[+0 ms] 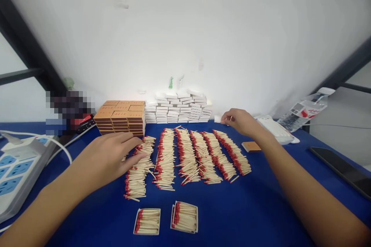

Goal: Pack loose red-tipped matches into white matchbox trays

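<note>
My left hand (111, 158) lies over the leftmost row of matches (137, 181), its thumb apart from the fingers and nothing seen held. The fingertips are close to the stacked orange matchboxes (120, 117). At the back right, my right hand (240, 120) pinches a small white matchbox tray (218, 118), partly hidden by the fingers. Several rows of red-tipped matches (187, 154) lie between the hands. Nearer to me, a tray filled with matches (147, 222) sits left of what looks like two stacked filled trays (184, 217).
A pile of white trays (179, 110) stands against the wall. On the right are an orange matchbox piece (251, 146), a white packet (275, 129), a plastic bottle (307, 110) and a phone (343, 168). A power strip (21, 170) with cables occupies the left.
</note>
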Demonstrator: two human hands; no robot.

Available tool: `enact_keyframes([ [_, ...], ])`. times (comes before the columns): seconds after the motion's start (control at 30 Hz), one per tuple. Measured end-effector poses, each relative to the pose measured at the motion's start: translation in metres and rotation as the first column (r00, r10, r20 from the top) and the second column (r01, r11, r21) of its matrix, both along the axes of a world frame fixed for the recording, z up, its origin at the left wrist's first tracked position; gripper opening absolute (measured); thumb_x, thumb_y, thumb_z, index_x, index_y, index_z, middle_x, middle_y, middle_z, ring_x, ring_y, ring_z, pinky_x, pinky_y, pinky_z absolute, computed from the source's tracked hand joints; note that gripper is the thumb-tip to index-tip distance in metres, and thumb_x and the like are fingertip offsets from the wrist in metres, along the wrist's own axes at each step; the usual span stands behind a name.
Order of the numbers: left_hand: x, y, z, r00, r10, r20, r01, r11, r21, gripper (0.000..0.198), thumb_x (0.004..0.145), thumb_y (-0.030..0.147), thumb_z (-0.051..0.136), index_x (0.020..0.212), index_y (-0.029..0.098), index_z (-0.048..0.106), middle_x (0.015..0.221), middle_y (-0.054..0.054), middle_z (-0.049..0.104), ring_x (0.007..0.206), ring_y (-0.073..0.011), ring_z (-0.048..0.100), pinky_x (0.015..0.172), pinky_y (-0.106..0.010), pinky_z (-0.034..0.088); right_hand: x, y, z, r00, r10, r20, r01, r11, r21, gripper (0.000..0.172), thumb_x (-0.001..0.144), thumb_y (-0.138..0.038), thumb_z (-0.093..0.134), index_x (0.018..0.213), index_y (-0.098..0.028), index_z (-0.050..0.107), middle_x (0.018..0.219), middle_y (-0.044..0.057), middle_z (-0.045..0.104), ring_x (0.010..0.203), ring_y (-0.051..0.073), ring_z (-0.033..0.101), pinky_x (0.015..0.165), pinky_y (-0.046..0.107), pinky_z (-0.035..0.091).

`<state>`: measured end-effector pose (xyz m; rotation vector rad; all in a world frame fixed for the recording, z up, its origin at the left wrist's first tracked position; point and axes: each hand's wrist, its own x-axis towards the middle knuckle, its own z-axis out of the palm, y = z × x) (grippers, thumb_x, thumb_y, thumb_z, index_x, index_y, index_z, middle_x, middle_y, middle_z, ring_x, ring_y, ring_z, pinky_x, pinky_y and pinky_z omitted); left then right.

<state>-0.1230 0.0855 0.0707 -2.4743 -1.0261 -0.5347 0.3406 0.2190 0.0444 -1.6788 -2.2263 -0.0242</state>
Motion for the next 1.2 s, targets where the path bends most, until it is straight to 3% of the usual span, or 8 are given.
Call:
enact_keyframes([
  [0.17,-0.006,0.006,-0.004,0.999,0.049,-0.007,-0.049,0.998,-0.047,0.038,0.108,0.046,0.048,0.099,0.022,0.075,0.083,-0.005,0.075,0.069,-0.0207,0.069,0.062,-0.034,0.047,-0.001,0.025,-0.03,0.999,0.018,0.051,-0.018,1.0,-0.002,0.017,0.091,-0.016,0.063,0.089,-0.019,0.08,0.095,0.011,0.075,0.086,0.024,0.066,0.075,0.033,0.045],
  [0.37,-0.004,0.008,-0.008,0.999,0.052,-0.001,-0.052,0.993,-0.105,0.038,0.108,0.047,0.048,0.102,0.021,0.076,0.085,-0.006,0.077,0.071,-0.0219,0.071,0.063,-0.034,0.049,-0.005,0.032,-0.046,0.996,0.07,0.052,-0.071,0.997,0.026,0.018,0.097,-0.021,0.059,0.095,-0.019,0.077,0.104,0.011,0.073,0.094,0.023,0.067,0.082,0.032,0.047],
  [0.5,-0.006,0.009,-0.01,0.998,0.061,0.007,-0.059,0.988,-0.144,0.039,0.108,0.048,0.048,0.103,0.023,0.076,0.087,-0.005,0.078,0.071,-0.0217,0.072,0.062,-0.034,0.05,0.0,0.032,-0.047,0.998,0.053,0.039,-0.056,0.997,0.059,0.019,0.099,-0.028,0.06,0.103,-0.02,0.077,0.107,0.011,0.073,0.091,0.023,0.067,0.082,0.033,0.049],
  [0.6,-0.008,0.009,-0.011,0.997,0.074,0.012,-0.072,0.989,-0.126,0.041,0.108,0.052,0.046,0.104,0.024,0.076,0.09,-0.006,0.079,0.074,-0.0236,0.074,0.064,-0.036,0.052,0.013,0.03,-0.044,0.999,-0.027,0.027,0.025,0.995,0.098,0.025,0.101,-0.036,0.058,0.108,-0.021,0.076,0.11,0.012,0.074,0.088,0.023,0.067,0.081,0.035,0.049],
  [0.8,-0.017,0.01,-0.008,0.991,0.13,-0.005,-0.13,0.988,-0.086,0.044,0.106,0.057,0.045,0.108,0.025,0.076,0.093,-0.008,0.081,0.074,-0.0253,0.075,0.062,-0.037,0.053,0.041,0.03,-0.047,0.98,-0.193,0.046,0.189,0.978,0.086,0.025,0.092,-0.041,0.069,0.086,-0.018,0.078,0.097,0.014,0.077,0.086,0.029,0.068,0.073,0.037,0.047],
  [0.93,-0.022,0.012,-0.007,0.987,0.159,-0.015,-0.16,0.984,-0.079,0.043,0.106,0.056,0.047,0.108,0.024,0.076,0.094,-0.008,0.081,0.072,-0.0251,0.074,0.059,-0.036,0.052,0.045,0.03,-0.05,0.983,-0.176,0.049,0.171,0.982,0.082,0.015,0.089,-0.028,0.069,0.084,-0.019,0.079,0.095,0.013,0.074,0.084,0.027,0.067,0.074,0.036,0.047],
  [1.07,-0.018,0.01,-0.01,0.986,0.166,-0.023,-0.167,0.982,-0.086,0.042,0.105,0.056,0.047,0.11,0.025,0.076,0.094,-0.008,0.081,0.075,-0.0254,0.075,0.061,-0.037,0.053,0.04,0.029,-0.045,0.992,-0.129,0.015,0.125,0.982,0.139,0.023,0.097,-0.03,0.061,0.101,-0.019,0.08,0.11,0.014,0.067,0.083,0.025,0.065,0.078,0.037,0.049],
  [1.2,-0.018,0.008,-0.006,0.985,0.171,0.003,-0.168,0.974,-0.154,0.039,0.103,0.055,0.052,0.109,0.025,0.076,0.09,-0.005,0.079,0.073,-0.023,0.073,0.061,-0.035,0.05,0.024,0.031,-0.049,1.0,-0.006,-0.007,0.007,0.991,0.137,0.024,0.1,-0.029,0.057,0.105,-0.021,0.079,0.108,0.011,0.065,0.088,0.024,0.066,0.081,0.036,0.051],
])
